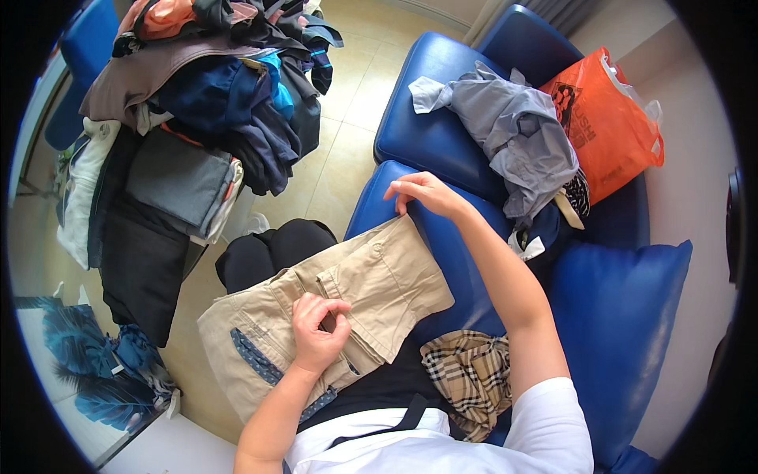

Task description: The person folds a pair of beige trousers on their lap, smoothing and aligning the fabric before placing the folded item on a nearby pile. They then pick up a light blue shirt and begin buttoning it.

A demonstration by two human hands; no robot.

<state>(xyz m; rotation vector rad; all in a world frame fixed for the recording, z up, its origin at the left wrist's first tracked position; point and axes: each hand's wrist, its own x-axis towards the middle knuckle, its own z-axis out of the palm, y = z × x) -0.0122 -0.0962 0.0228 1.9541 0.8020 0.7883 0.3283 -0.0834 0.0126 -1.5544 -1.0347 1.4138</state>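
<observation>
A pair of khaki cargo shorts [379, 266], one leg lying on the other, rests across my lap and the edge of the blue sofa. Patterned blue trim shows at its waist end. My left hand [320, 326] lies over the middle of the shorts beside a pocket flap, its thumb and forefinger curled toward each other; whether cloth is pinched there is unclear. At the leg hem, near the top corner, my right hand [417, 191] hovers or touches with bent fingers pointing down; contact with the cloth cannot be made out.
Crumpled grey-blue shirt [509, 127] and orange plastic bag [610, 130] lie on the blue sofa [426, 106]. A plaid garment [468, 367] is beside my hip. Across from me are a heap of dark clothes [219, 89], a folded grey garment [177, 178] and black trousers [142, 255].
</observation>
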